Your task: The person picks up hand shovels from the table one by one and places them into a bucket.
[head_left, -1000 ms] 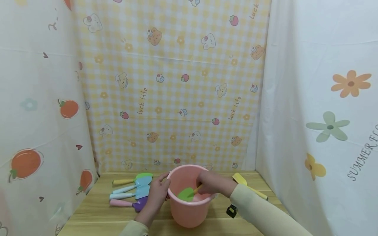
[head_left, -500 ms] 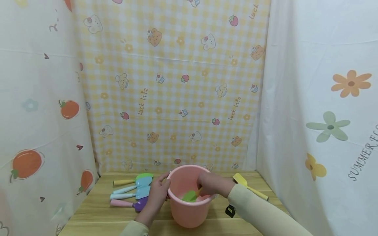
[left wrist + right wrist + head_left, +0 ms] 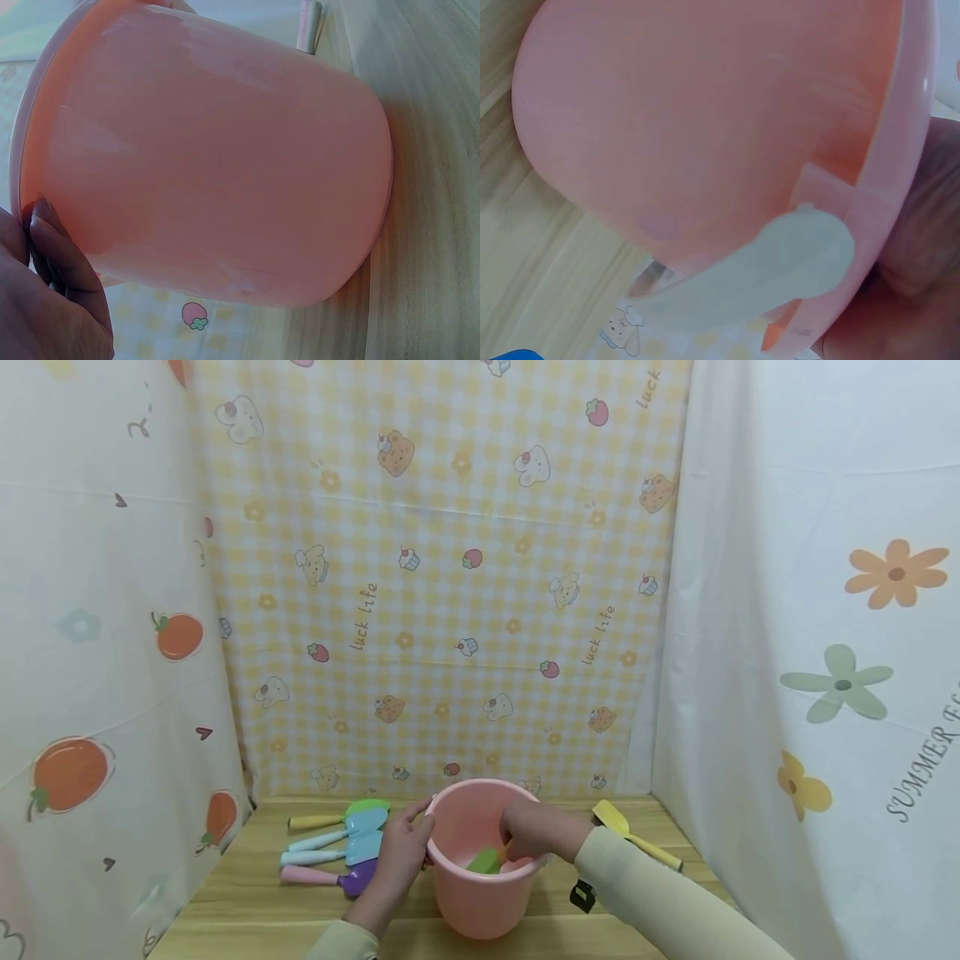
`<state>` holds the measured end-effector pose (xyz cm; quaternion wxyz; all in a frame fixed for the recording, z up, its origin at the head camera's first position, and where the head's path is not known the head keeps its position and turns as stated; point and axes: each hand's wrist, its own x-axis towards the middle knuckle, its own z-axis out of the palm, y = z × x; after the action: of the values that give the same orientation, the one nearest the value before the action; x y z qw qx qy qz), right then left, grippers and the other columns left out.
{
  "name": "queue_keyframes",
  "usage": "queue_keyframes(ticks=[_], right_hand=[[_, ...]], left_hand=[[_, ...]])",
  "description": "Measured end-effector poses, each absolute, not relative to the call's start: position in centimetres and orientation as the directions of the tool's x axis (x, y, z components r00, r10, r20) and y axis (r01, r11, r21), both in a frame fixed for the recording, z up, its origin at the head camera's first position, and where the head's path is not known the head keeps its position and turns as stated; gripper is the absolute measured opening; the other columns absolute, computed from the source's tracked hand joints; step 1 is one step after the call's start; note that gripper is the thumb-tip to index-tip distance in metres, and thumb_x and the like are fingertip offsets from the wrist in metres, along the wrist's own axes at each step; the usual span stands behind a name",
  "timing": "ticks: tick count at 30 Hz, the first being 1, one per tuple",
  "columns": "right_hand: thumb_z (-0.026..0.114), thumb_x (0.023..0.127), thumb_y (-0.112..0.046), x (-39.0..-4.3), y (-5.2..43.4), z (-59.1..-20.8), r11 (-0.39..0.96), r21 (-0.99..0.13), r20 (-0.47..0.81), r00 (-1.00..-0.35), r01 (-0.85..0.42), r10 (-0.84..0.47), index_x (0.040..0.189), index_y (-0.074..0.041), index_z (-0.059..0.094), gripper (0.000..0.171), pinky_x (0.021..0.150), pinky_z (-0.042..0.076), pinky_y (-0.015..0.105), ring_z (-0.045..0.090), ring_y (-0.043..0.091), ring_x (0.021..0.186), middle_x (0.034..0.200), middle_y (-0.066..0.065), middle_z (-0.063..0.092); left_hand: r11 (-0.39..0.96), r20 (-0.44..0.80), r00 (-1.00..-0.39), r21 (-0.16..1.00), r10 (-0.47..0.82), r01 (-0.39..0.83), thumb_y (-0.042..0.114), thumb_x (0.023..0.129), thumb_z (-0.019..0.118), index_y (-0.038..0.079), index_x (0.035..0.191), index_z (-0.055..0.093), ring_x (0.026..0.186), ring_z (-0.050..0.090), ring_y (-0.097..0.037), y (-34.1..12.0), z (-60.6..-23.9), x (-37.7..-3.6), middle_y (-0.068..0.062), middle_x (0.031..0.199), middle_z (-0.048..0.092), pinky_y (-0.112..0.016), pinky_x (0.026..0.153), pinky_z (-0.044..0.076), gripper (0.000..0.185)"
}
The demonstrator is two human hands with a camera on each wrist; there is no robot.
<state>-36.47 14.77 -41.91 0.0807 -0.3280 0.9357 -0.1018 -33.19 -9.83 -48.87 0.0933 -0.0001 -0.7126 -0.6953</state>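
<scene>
A round pink plastic bucket [image 3: 480,877] stands on the light wooden tabletop [image 3: 247,910], framed by printed cloth screens [image 3: 450,577] on three sides. The person's left hand [image 3: 401,852] rests against the bucket's left rim, fingers lightly curved on the wall; the left wrist view shows fingertips [image 3: 56,247] pressed just under the lip. The right hand [image 3: 536,828] reaches over the bucket's right rim and down inside, fingers curled round what appears to be the handle of a small green-bladed toy shovel [image 3: 485,861], whose blade lies low inside the bucket.

Left of the bucket, four more toy shovels lie side by side: a green one with a yellow handle [image 3: 337,817], two pale blue ones [image 3: 341,839] and a purple one with a pink handle [image 3: 330,879]. Right of the bucket lies a yellow shovel [image 3: 633,835], partly behind the sleeve.

The step in hand looks like setting the green shovel into the bucket; the next move would likely call for loosening the fingers and lifting the hand clear of the rim.

Only the head view shows the shovels; the right wrist view shows the bucket's pale handle lug [image 3: 780,270], unseen from above.
</scene>
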Motion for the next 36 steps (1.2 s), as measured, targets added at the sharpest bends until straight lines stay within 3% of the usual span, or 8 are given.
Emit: queue_keyframes(ticks=[11, 19, 28, 36], right_hand=[[0.087, 0.089, -0.003, -36.5, 14.3, -42.1, 0.752, -0.224, -0.075, -0.758, -0.62, -0.648, 0.067, -0.015, 0.067, 0.033, 0.055, 0.046, 0.022, 0.05, 0.005, 0.057, 0.062, -0.009, 0.058], [0.089, 0.091, -0.007, -36.1, 13.8, -41.9, 0.783, -0.235, -0.101, -0.787, -0.576, -0.609, 0.07, -0.015, 0.069, 0.03, 0.057, 0.048, 0.023, 0.052, 0.007, 0.058, 0.065, -0.007, 0.06], [0.089, 0.086, -0.002, -35.8, 13.7, -41.8, 0.788, -0.226, -0.106, -0.789, -0.573, -0.605, 0.069, -0.013, 0.068, 0.029, 0.056, 0.05, 0.024, 0.053, 0.008, 0.058, 0.065, -0.006, 0.06], [0.09, 0.084, -0.002, -36.0, 13.5, -41.9, 0.801, -0.161, -0.111, -0.796, -0.577, -0.596, 0.07, -0.014, 0.069, 0.028, 0.057, 0.05, 0.024, 0.055, 0.008, 0.06, 0.067, -0.007, 0.061]], left_hand=[[0.034, 0.129, -0.983, 0.991, -0.133, 0.126, 0.019, 0.11, 0.062, 0.003, 0.157, 0.06, 0.051, 0.058, -0.015, -9.9, -49.0, -33.2, -0.004, 0.06, 0.06, -0.027, 0.049, 0.05, 0.049], [0.034, 0.128, -0.983, 0.992, -0.134, 0.125, 0.021, 0.11, 0.062, 0.003, 0.157, 0.06, 0.052, 0.059, -0.017, -9.8, -48.8, -33.2, -0.004, 0.06, 0.06, -0.028, 0.05, 0.051, 0.05], [0.033, 0.124, -0.984, 0.992, -0.131, 0.121, 0.021, 0.111, 0.063, 0.003, 0.156, 0.061, 0.052, 0.059, -0.016, -9.9, -49.0, -33.2, -0.005, 0.061, 0.06, -0.028, 0.05, 0.051, 0.049], [0.035, 0.128, -0.983, 0.992, -0.132, 0.124, 0.02, 0.111, 0.063, 0.003, 0.156, 0.061, 0.051, 0.059, -0.016, -9.9, -49.1, -33.3, -0.005, 0.061, 0.061, -0.027, 0.05, 0.051, 0.048]])
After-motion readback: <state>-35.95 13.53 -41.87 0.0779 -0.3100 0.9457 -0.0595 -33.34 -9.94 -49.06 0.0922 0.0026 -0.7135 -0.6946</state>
